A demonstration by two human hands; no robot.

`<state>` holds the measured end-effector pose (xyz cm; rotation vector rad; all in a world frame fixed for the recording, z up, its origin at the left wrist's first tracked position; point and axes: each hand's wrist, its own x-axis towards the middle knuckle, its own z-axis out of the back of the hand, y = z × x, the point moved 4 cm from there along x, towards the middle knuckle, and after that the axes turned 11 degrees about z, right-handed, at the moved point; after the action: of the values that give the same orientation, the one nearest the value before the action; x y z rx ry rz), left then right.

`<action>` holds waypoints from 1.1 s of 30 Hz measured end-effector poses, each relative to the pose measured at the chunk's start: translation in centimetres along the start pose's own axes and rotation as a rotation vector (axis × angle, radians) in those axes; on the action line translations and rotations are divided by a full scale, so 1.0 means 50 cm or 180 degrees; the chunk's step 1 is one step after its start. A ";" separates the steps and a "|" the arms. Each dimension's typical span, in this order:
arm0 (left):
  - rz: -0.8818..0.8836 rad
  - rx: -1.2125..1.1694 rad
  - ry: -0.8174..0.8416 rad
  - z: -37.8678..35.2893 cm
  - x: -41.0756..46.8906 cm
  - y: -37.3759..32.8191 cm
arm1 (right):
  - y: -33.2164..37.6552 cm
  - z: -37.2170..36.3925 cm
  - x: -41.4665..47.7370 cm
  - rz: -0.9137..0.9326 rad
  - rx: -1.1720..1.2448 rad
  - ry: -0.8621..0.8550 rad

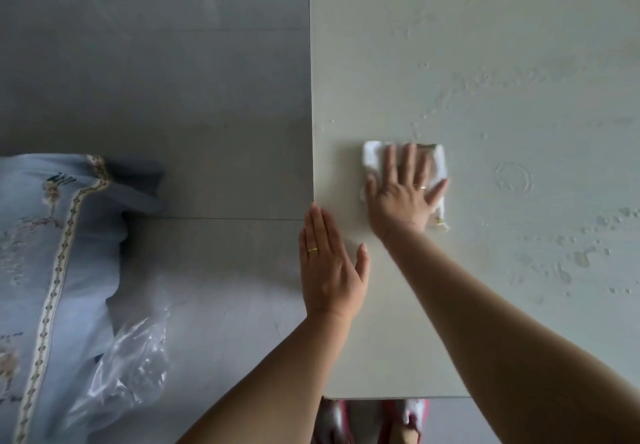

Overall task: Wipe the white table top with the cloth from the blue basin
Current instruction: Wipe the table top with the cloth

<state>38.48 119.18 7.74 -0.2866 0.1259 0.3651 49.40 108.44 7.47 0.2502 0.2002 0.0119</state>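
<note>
The white table top (485, 63) fills the right side of the view, with wet streaks and droplets across its middle and right. A folded white cloth (372, 158) lies flat on it near the left edge. My right hand (403, 192) presses down on the cloth with its fingers spread. My left hand (329, 263) rests flat on the table's left edge, fingers together, holding nothing. The blue basin is not in view.
Grey tiled floor (156, 80) lies to the left of the table. A light blue embroidered fabric (52, 236) and a clear plastic bag (128, 357) sit at the lower left. Pink shoes (412, 412) show below the table's near edge.
</note>
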 end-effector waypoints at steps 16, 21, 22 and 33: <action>0.0063 0.0041 0.0102 0.005 -0.003 -0.002 | 0.114 -0.007 0.087 0.0768 -0.0081 0.0076; 0.0050 0.0098 0.0091 0.009 0.004 -0.003 | 0.147 -0.013 0.094 0.2551 -0.0569 0.0319; 0.0007 0.0077 0.0086 0.009 0.006 -0.004 | 0.125 -0.005 0.114 0.2575 -0.0583 0.0282; -0.0064 -0.0036 -0.0112 0.032 0.198 -0.074 | 0.108 0.020 0.206 0.1191 -0.0126 0.0110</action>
<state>49.12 119.67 8.52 -0.2924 0.0865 0.3508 59.75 113.78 7.73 0.2451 0.1851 0.3910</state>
